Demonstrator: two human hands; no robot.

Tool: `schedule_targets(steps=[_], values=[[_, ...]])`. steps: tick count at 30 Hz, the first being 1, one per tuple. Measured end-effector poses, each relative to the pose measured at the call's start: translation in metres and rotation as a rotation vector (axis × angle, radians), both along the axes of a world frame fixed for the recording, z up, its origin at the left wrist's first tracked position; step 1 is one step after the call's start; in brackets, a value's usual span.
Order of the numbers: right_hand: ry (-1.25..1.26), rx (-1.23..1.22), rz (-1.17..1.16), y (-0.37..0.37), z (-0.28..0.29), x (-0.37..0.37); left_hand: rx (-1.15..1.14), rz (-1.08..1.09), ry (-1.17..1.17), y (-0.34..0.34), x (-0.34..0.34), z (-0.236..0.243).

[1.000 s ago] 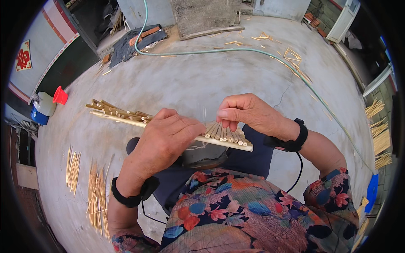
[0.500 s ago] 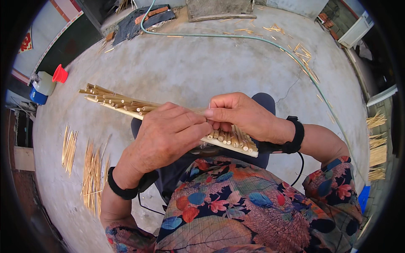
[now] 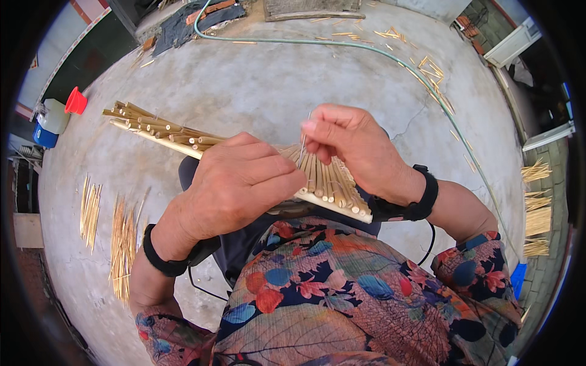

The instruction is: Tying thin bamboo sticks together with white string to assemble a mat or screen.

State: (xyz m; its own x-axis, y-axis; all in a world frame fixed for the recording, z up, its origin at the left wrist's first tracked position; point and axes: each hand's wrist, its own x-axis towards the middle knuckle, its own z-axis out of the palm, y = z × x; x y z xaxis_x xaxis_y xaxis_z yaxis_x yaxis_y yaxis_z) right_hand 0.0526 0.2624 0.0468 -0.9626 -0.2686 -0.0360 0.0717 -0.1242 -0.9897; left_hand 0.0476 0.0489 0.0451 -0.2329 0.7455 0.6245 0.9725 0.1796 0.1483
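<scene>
A pale wooden strip [image 3: 160, 145] lies across my lap, with a row of cut plant stalks [image 3: 328, 183] set side by side on it, their round ends toward me. More stalks [image 3: 152, 125] are heaped loosely on its left end. My left hand [image 3: 244, 183] is closed over the middle of the row, pressing on the stalks; its fingertips are partly hidden. Pinched between the thumb and fingers of my right hand [image 3: 357, 146] is a thin metal needle [image 3: 303, 145]. It stands nearly upright, its lower end down by the stalks next to my left fingers.
Bundles of thin stalks [image 3: 124, 244] lie on the concrete floor at left, and more bundles [image 3: 537, 222] at far right. A green hose [image 3: 342, 43] curves across the floor, with scattered stalk pieces [image 3: 432, 70] beside it. A red bucket [image 3: 75, 101] and a white jug [image 3: 54, 117] stand at left.
My right hand has risen slightly, and more of the needle shows between the hands. My left hand stays on the stalks. The whole view has shifted a little.
</scene>
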Motion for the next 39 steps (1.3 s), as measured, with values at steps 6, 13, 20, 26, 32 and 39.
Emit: schedule_targets(steps=[6,13,20,26,32,39], values=[[0.141,-0.379,-0.088,0.030,0.037,-0.045,-0.114,-0.044,-0.075,-0.012,-0.015,0.007],[0.081,-0.354,0.163,0.043,0.047,-0.085,-0.059,-0.030,-0.171,-0.030,-0.019,0.007],[0.476,-0.032,-1.313,0.406,0.096,-0.150,-0.022,-0.064,-0.201,-0.022,-0.030,0.005],[0.083,0.213,0.005,0.096,0.026,-0.089,-0.019,-0.035,-0.159,-0.018,-0.032,0.004],[-0.174,0.298,0.496,0.004,0.010,-0.022,-0.023,0.008,-0.179,-0.022,-0.033,0.007],[-0.102,0.418,0.459,0.003,0.006,-0.027,-0.021,0.001,-0.170,-0.025,-0.037,0.005]])
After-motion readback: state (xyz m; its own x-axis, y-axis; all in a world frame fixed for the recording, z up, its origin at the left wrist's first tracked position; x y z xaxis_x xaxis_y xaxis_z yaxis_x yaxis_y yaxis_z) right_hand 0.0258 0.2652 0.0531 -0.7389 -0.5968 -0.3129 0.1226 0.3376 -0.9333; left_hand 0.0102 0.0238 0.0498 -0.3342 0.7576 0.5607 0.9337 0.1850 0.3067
